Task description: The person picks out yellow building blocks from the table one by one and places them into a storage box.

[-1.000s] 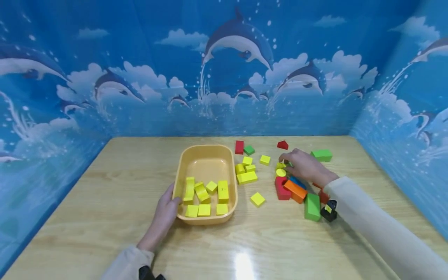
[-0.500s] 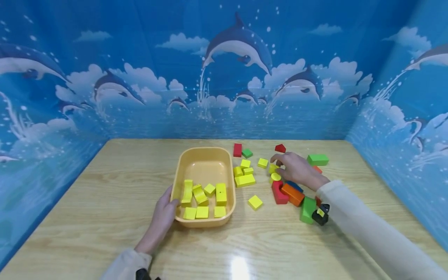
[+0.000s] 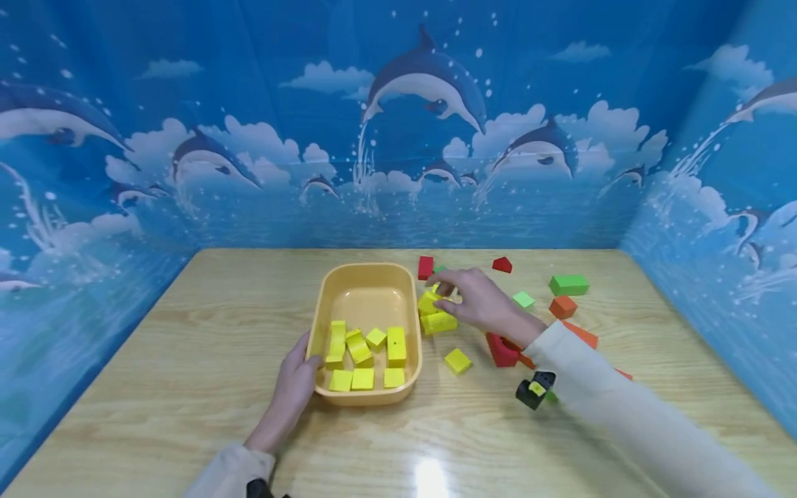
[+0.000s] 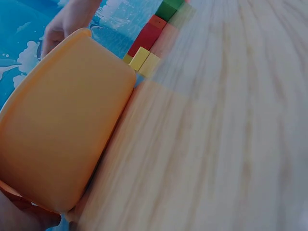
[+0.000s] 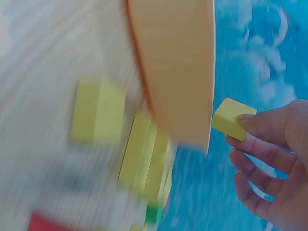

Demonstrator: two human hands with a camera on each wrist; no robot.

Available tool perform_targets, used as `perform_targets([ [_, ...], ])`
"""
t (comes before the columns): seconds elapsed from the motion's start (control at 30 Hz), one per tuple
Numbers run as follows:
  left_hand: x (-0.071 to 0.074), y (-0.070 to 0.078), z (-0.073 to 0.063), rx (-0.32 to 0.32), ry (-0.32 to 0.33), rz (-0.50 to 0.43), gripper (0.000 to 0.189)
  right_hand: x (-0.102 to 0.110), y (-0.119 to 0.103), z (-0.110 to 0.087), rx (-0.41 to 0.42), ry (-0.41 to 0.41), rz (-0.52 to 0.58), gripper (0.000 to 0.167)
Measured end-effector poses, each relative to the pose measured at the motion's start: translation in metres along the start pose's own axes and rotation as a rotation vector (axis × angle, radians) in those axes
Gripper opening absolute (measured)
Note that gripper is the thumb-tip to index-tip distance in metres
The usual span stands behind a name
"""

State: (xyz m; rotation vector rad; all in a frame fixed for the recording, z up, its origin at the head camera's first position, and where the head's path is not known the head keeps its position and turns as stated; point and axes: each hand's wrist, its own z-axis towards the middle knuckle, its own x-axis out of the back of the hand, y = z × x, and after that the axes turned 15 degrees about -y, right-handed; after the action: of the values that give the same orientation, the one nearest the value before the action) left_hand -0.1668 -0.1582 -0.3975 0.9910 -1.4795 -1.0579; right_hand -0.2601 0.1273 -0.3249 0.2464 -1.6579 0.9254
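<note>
Right hand (image 3: 479,301) pinching a small yellow block (image 5: 230,119) between the thumb and a fingertip, its other visible fingers bent and holding nothing. The block is raised off the wooden table (image 3: 249,297), near the right rim of a tan plastic tray (image 3: 367,301). Left hand (image 3: 295,377) grasping that tray by its left side, thumb over the rim and fingers along the outer wall. As to pose, the right forearm, in a white sleeve (image 3: 591,377), slants in from the lower right, palm turned toward the tray; the left forearm rises from the lower edge of the head view. Yellow blocks lie in the tray's near half, among them a cuboid with a small hole (image 3: 396,346). Beneath the right hand, a yellow cuboid (image 3: 439,323) lies beside the tray; nearer the person is a separate yellow square block (image 3: 458,361). A red arch block (image 3: 503,351) is partly hidden by the right arm.
</note>
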Motion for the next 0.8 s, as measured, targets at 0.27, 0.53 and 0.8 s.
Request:
perform_targets([
  [0.27,-0.002,0.000,0.000,-0.006,0.012,-0.018,0.063,-0.033,-0.047,0.017,0.148,-0.084,-0.084,0.032],
  [0.53,-0.003,0.000,0.001,-0.017,0.005,-0.026,0.063,-0.054,-0.053,0.026,0.236,-0.102,-0.310,0.025],
  [0.8,0.000,-0.002,0.002,-0.034,-0.004,-0.027,0.063,-0.059,-0.050,0.030,0.241,-0.195,-0.228,0.026],
])
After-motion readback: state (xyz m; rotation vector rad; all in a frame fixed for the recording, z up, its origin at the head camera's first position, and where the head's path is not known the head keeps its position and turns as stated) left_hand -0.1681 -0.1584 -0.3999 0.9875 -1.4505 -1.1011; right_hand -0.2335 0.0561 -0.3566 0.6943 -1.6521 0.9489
